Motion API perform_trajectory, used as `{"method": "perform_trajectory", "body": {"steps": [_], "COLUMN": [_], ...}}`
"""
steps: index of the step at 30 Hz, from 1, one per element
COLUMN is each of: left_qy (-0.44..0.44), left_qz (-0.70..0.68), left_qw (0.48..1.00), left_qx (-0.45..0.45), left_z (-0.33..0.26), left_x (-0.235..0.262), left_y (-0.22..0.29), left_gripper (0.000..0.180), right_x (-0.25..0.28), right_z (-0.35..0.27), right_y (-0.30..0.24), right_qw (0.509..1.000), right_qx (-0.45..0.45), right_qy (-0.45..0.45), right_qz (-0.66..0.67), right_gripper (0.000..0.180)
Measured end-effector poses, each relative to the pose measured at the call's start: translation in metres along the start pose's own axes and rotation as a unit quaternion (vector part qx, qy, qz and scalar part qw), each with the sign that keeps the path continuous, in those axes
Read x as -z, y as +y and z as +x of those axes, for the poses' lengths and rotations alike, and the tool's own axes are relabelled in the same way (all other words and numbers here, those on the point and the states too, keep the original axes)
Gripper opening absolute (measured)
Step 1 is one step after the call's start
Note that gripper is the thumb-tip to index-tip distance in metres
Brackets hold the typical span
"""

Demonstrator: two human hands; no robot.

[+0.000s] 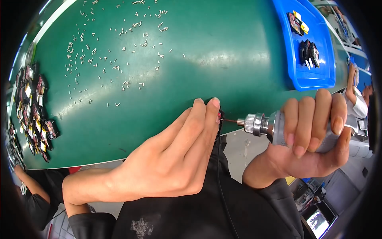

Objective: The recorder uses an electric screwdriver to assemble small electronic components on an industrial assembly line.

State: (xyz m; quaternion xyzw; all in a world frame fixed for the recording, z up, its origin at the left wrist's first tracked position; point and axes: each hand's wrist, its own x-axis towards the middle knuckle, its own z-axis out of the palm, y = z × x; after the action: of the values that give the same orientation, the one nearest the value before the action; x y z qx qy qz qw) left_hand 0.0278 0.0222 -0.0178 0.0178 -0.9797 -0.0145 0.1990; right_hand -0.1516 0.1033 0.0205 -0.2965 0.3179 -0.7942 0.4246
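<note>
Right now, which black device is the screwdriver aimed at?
The black device in the left hand; others lie in the left pile or blue tray.

The screwdriver (277,132) is a handheld driver with a grey cylindrical body and a bright, ribbed metal collar (255,124). It lies nearly level, right of centre in the frame; the rear body is partly covered. A thin, reddish-brown bit (230,120) points left. The small part (221,117), black with a red patch, sits at frame centre, mostly hidden. The bit tip reaches its right side; engagement cannot be determined.
</note>
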Motion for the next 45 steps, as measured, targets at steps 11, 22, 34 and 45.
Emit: {"method": "perform_trajectory", "body": {"steps": [11, 22, 34, 45], "left_qy": [0.009, 0.009, -0.01, -0.01], "left_qz": [-0.041, -0.048, -0.042, -0.07], "left_qw": [0.999, 0.998, 0.999, 0.997], "left_qx": [0.018, 0.028, 0.018, 0.019], "left_z": [-0.0005, -0.0019, -0.003, -0.0024], "left_x": [-0.0011, -0.0004, 0.0022, 0.0035], "left_y": [-0.0004, 0.0008, -0.0002, -0.0033], "left_gripper": [0.03, 0.031, 0.03, 0.039], "right_x": [-0.005, -0.0064, -0.0058, -0.0057], "right_z": [0.0017, -0.0006, -0.001, -0.0003], "right_y": [0.0019, -0.0011, 0.0, 0.0011], "right_qw": [0.997, 0.999, 0.999, 1.0], "right_qx": [-0.021, -0.019, -0.024, -0.004], "right_qy": [-0.018, -0.001, -0.003, 0.004], "right_qz": [-0.07, -0.038, -0.021, 0.007], "right_gripper": [0.015, 0.014, 0.013, 0.013]}}
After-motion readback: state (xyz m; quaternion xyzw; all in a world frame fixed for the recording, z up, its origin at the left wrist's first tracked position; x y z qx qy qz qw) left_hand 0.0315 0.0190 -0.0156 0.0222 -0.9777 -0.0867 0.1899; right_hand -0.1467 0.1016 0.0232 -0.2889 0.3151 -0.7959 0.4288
